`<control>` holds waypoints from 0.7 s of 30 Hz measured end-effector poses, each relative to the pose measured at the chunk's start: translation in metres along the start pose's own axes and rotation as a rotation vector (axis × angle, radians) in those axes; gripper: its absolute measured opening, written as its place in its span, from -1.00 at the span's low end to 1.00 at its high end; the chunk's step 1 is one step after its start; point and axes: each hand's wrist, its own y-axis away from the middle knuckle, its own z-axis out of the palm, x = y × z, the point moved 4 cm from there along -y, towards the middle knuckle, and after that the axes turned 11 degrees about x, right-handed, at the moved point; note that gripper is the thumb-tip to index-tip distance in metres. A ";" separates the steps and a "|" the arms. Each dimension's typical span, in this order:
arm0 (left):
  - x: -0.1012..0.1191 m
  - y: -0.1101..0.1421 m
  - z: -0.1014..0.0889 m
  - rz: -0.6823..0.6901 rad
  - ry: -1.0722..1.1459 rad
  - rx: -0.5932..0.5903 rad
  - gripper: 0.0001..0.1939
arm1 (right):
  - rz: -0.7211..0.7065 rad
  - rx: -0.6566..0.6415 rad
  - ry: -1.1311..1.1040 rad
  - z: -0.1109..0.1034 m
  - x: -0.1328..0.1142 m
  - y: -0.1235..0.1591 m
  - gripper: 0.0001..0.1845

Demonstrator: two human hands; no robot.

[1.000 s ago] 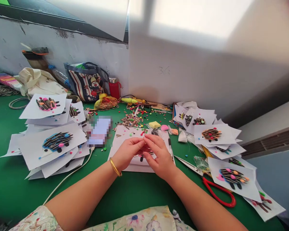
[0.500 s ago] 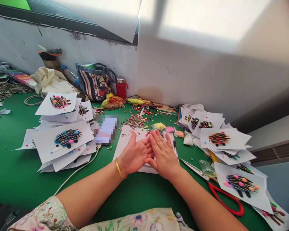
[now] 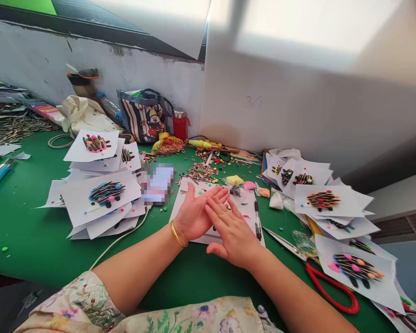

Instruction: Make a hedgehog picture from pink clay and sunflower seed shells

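My left hand [image 3: 193, 215] is turned palm up with its fingers stretched out, a gold bangle on the wrist. Flat across its fingers and palm lies my right hand [image 3: 231, 233], fingers straight and thumb apart. Whether anything small sits between the palms is hidden. Beneath both hands are white paper sheets [image 3: 179, 206] with bits of coloured clay, partly covered. Black pens [image 3: 257, 219] lie at the paper's right edge. Just beyond it are lumps of yellow clay [image 3: 234, 180], pink clay [image 3: 249, 185], orange clay [image 3: 262, 192] and white clay [image 3: 276, 200].
Striped seeds [image 3: 201, 172] and small coloured balls are scattered behind the paper. Stacked hedgehog pictures stand left [image 3: 78, 196] and right [image 3: 303, 212]. Scissors [image 3: 287, 245] with red handles lie at right. A phone [image 3: 161, 178] with a cable, a striped bag [image 3: 142, 118] and a red flask [image 3: 180, 126] are farther back.
My hands went from fingertips held together to flat palms laid on each other, the right sliding over the left. The view has turned slightly left.
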 end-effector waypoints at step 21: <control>-0.005 0.003 0.002 -0.051 -0.036 -0.038 -0.12 | -0.003 0.015 -0.011 -0.002 -0.002 0.002 -0.01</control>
